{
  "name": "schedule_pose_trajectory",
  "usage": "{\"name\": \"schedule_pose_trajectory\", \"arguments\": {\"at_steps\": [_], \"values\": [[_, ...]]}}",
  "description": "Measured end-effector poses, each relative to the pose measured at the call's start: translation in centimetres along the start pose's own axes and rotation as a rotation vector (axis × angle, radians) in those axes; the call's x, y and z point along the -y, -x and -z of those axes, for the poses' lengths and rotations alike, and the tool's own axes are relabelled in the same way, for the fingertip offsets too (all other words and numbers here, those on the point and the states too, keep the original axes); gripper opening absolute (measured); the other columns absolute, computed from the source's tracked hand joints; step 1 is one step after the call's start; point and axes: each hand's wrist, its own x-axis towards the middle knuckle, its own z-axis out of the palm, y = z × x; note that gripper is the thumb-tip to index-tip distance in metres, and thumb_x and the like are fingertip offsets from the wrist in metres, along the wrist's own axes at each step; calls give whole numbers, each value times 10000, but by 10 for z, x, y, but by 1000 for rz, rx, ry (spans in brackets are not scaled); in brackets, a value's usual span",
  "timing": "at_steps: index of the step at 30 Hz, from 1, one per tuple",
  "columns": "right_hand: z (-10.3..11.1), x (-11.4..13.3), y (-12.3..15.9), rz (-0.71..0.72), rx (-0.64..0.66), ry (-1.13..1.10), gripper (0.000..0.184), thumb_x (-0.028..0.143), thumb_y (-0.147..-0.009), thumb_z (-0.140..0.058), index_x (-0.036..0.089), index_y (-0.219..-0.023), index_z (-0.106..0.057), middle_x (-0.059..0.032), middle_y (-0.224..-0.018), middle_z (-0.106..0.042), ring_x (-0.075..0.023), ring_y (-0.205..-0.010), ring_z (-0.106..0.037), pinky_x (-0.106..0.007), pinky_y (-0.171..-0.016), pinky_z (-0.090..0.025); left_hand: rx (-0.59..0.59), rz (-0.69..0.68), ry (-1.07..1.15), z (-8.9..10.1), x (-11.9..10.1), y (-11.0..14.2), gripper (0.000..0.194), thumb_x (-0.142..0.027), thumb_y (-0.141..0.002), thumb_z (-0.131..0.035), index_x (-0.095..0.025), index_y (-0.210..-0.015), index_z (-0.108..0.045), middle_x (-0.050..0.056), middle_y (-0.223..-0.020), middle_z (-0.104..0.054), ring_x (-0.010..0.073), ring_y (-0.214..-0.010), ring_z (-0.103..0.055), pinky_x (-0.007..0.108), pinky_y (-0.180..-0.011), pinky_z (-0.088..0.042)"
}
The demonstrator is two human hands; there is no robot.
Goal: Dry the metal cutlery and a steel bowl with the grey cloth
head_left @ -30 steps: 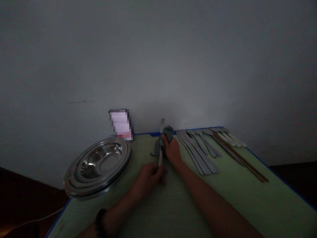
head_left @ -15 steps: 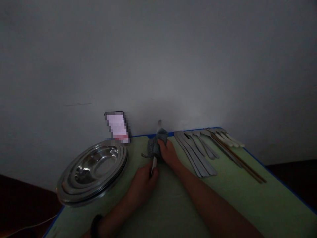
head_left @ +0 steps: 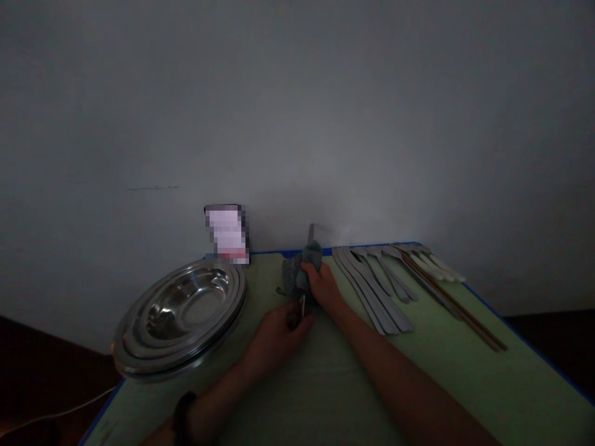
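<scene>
A table knife [head_left: 311,233] is held upright over the middle of the table, its blade tip poking out above a grey cloth [head_left: 292,275]. My right hand [head_left: 323,285] is closed around the cloth, which wraps the blade. Lower down, my left hand [head_left: 283,328] grips the knife's handle, and only a thin strip of metal shows between the two hands. The cloth hides most of the blade. Just to the right lies a row of several table knives [head_left: 372,294].
Stacked steel plates [head_left: 123,347] stand at the left, near a phone [head_left: 227,232] leaning on the wall. Farther right lie metal spoons [head_left: 395,279], wooden chopsticks [head_left: 469,316] and white-handled cutlery [head_left: 439,266]. The green table [head_left: 325,396] has a blue edge.
The knife has turned, so its blade now shows narrower. My hands, with knife and cloth, have shifted slightly right; the whole view has also moved a little.
</scene>
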Motion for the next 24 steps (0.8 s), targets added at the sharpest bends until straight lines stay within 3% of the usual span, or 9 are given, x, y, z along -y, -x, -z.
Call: {"name": "schedule_pose_trajectory", "arguments": {"at_steps": [6, 12, 18, 24], "values": [[-3, 1, 2, 7, -7, 33, 307, 414, -795, -421, 184, -668, -580, -46, -711, -654, -186, -748, -612, -277, -716, -439, -12, -1, -78, -1, -1, 1, 292, -367, -870, -379, -153, -817, -572, 44, -748, -641, 184, -676, -595, 256, -585, -416], [-10, 4, -4, -29, -70, 102, 340, 419, -831, -380, 186, -691, -585, -89, -761, -669, -223, -794, -630, -307, -732, -436, -14, 7, -281, 0, -5, 2, 238, -277, -882, -367, -165, -913, -574, 59, -805, -682, 186, -688, -634, 257, -609, -421], [-17, 7, -19, -61, -91, 214, 420, 465, -858, -359, 179, -654, -589, -136, -748, -682, -235, -818, -646, -297, -715, -441, 22, 92, -416, 0, -12, 3, 279, -185, -895, -325, -158, -1042, -561, 84, -955, -703, 203, -849, -665, 282, -743, -456], [-18, 12, -39, -37, -88, 333, 468, 431, -894, -301, 123, -761, -628, -208, -837, -681, -278, -883, -645, -357, -765, -446, 52, 154, -557, -6, -15, 4, 317, -205, -921, -301, -132, -1157, -500, 111, -907, -715, 251, -794, -684, 343, -684, -483]]}}
